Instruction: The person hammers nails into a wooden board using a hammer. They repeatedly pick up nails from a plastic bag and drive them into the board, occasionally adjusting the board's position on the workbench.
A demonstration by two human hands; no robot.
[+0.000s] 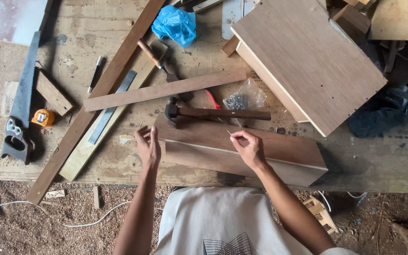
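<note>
Steel nail (229,132), thin and small, is pinched between thumb and forefinger of the right hand (249,148), just above the near wooden box (242,151) on the table (369,160). Judged light, stiff, sharp at one end, easy to drop; best held at mid-shank as now. Long axis runs up-left from the fingertips; which end is the head I cannot tell.

Left hand (148,146): fingers drawn narrow together, tips up, at the box's left end; whether they hold anything I cannot tell.

Box: brown board, rigid, long axis left to right, sloping slightly down to the right.

Beyond it a hammer (213,113) lies with head left and handle right, touching the box's far edge. Behind that, a clear bag of nails (244,98), then a long batten (164,89). Farther left: handsaw (20,108), yellow tape measure (43,118).
</note>
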